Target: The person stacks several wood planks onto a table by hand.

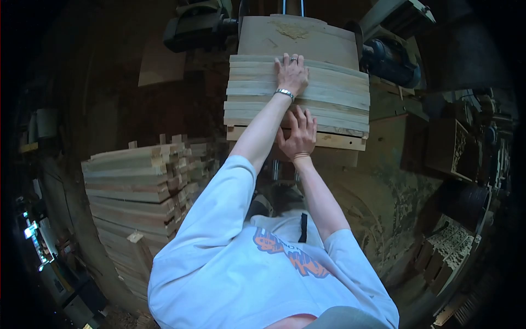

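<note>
Several pale wooden boards [334, 88] lie side by side on a machine table, their long edges running left to right. My left hand [292, 75], with a metal watch band [285, 93] at the wrist and a ring, rests palm down on the far boards, fingers spread. Nearer to me, my right hand [299, 134] lies over the closest boards and a front wooden strip [342, 141]. Its fingers are stretched out and apart, with the thumb out to the left. Both hands press flat on the wood without wrapping round anything.
Beyond the boards is a flat panel [323, 38] with a patch of sawdust [290, 30]. Motors [392, 63] flank it on both sides. A tall stack of timber [129, 181] stands at left. Wooden bins [452, 148] and a pile of small pieces [452, 241] are at right.
</note>
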`<state>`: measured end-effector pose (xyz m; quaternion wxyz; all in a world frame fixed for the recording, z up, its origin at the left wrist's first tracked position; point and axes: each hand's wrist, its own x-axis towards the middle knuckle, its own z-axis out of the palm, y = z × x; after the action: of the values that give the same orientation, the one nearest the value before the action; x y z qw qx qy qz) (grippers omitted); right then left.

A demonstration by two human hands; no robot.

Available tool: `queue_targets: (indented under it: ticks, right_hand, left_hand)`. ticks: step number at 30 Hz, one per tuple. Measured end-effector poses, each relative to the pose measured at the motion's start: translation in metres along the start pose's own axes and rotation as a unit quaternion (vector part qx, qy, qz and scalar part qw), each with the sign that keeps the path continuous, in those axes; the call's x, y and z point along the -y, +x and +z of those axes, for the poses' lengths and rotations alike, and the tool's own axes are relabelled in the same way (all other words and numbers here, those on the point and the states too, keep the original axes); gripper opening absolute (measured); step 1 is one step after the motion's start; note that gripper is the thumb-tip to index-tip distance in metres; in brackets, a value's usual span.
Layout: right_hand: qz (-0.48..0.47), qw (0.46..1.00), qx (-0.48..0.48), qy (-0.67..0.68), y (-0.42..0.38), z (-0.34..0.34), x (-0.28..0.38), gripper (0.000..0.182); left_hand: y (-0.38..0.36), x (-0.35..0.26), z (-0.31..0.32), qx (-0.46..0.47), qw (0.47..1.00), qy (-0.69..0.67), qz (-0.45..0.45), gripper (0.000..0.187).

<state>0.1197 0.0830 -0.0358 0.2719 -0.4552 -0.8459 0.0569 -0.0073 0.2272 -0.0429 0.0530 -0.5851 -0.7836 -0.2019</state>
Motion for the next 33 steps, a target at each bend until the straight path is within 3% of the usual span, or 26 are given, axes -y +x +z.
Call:
queue_targets:
  ticks: [3, 10, 15, 17, 19, 26, 33]
  right_hand:
    - [-0.007, 1.000, -0.009, -0.002, 0.055, 0.023, -0.012, 0.054]
    - [-0.028, 0.999, -0.027, -0.020, 0.144, 0.069, -0.040, 0.055]
    - [-0.046, 0.997, -0.048, -0.025, 0.170, 0.083, -0.050, 0.053]
    - [-0.049, 0.997, -0.049, -0.031, 0.180, 0.088, -0.052, 0.053]
    - [-0.054, 0.996, -0.065, -0.035, 0.187, 0.093, -0.054, 0.052]
    - [-0.066, 0.994, -0.080, -0.040, 0.220, 0.111, -0.066, 0.053]
    - [-0.028, 0.996, -0.052, -0.074, 0.254, 0.122, -0.070, 0.073]
  left_hand:
    - [0.060, 0.010, 0.018, 0.061, 0.998, 0.007, -0.010, 0.040]
    - [0.169, 0.028, 0.068, 0.043, 0.998, 0.040, -0.031, 0.039]
    - [0.201, 0.032, 0.076, 0.057, 0.996, 0.052, -0.032, 0.042]
    - [0.206, 0.036, 0.065, 0.069, 0.997, -0.003, -0.026, 0.038]
    - [0.218, 0.037, 0.076, 0.036, 0.997, 0.059, -0.017, 0.037]
    - [0.254, 0.046, 0.085, 0.036, 0.998, 0.037, -0.019, 0.041]
    - [0.283, 0.048, 0.080, 0.038, 0.999, 0.027, -0.018, 0.043]
